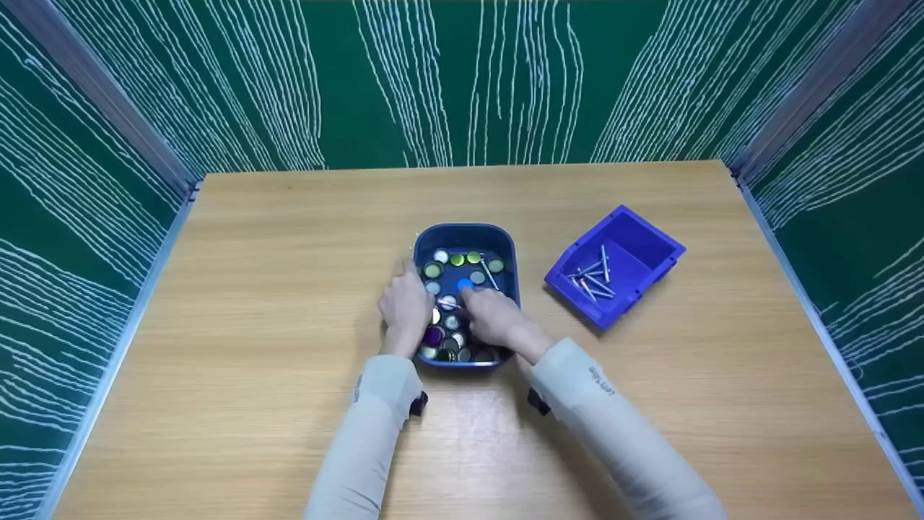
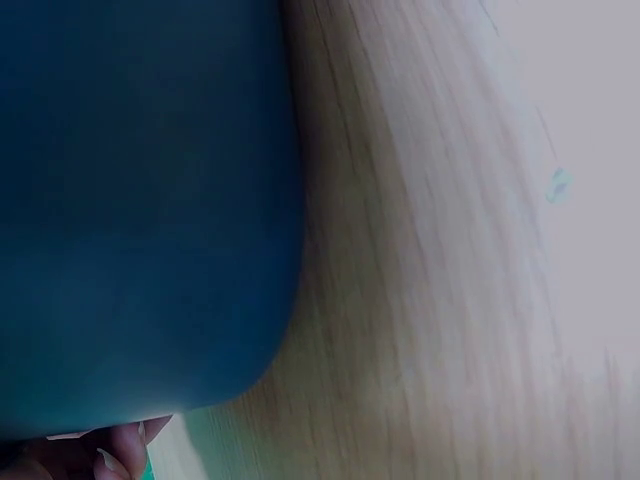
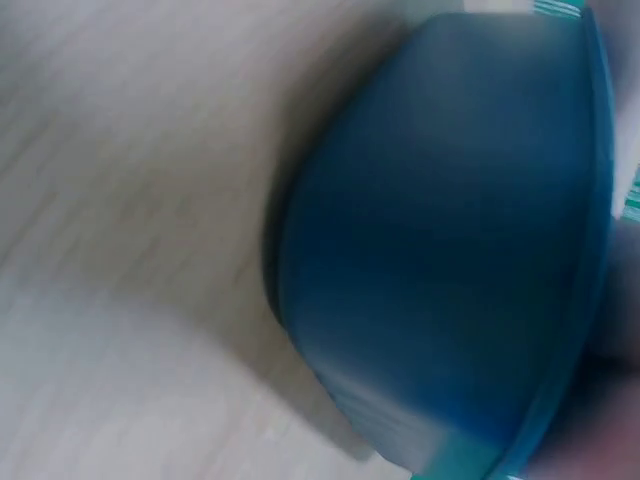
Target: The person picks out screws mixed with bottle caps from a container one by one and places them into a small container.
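Note:
A dark blue container [image 1: 465, 232] on the table holds several bottle caps [image 1: 433, 336] in green, white, purple and other colours, with a thin metal rod [image 1: 489, 273] among them. My left hand [image 1: 406, 307] grips the container's left side; in the left wrist view, curled fingers [image 2: 122, 450] show beside its outer wall. Over the container's right rim reaches my right hand [image 1: 498, 318], its fingertips down among the caps near a bright blue cap [image 1: 465, 285]. Those fingertips are blurred, and whether they pinch something cannot be told. In the right wrist view the container wall hides most of that hand.
To the right stands a purple-blue open bin [image 1: 639, 238], turned at an angle, with several metal screw-like pins [image 1: 595, 278] inside. The wooden table [image 1: 274, 289] is bordered by green walls [image 1: 462, 87] with white streaks.

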Tool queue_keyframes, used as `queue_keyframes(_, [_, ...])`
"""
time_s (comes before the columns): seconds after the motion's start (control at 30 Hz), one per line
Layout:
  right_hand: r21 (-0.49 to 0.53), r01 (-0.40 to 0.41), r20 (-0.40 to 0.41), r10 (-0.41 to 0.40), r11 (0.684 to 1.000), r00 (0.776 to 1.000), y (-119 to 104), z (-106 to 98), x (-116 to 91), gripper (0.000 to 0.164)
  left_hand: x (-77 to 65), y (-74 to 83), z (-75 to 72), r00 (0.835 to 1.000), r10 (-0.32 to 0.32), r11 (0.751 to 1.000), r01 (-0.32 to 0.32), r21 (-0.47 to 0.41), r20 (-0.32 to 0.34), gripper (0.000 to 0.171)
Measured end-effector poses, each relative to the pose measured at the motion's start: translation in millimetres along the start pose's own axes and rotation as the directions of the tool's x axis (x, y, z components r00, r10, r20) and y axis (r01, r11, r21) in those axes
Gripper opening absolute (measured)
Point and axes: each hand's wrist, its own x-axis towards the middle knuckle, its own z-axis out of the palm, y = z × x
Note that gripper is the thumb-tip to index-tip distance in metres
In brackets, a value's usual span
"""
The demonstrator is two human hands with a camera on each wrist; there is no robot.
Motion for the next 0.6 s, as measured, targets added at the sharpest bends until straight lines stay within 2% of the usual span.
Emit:
queue_keyframes(0.2, [0.035, 0.083, -0.083, -0.08, 0.996, 0.993, 9.3, -9.4, -1.2, 0.013, -0.1, 1.0, 0.4, 1.0, -0.005, 1.0, 0.005, -0.004, 0.0, 0.043])
queue_keyframes(0.37, [0.072, 0.143, -0.166, -0.13, 0.987, 0.978, 20.7, -19.4, -3.2, 0.013, 0.3, 1.5, 1.3, 1.0, -0.02, 1.0, 0.02, -0.009, 0.009, 0.042])
queue_keyframes(0.47, [0.102, 0.144, -0.177, -0.124, 0.984, 0.976, 27.5, -28.3, -5.7, 0.014, 0.2, 1.4, 1.7, 1.0, -0.023, 1.0, 0.023, -0.015, 0.008, 0.041])
queue_keyframes(0.6, [0.14, 0.092, -0.169, -0.067, 0.986, 0.983, 36.8, -42.1, -9.8, 0.015, 0.3, 1.2, 2.2, 1.0, -0.019, 1.0, 0.019, -0.014, 0.01, 0.044])
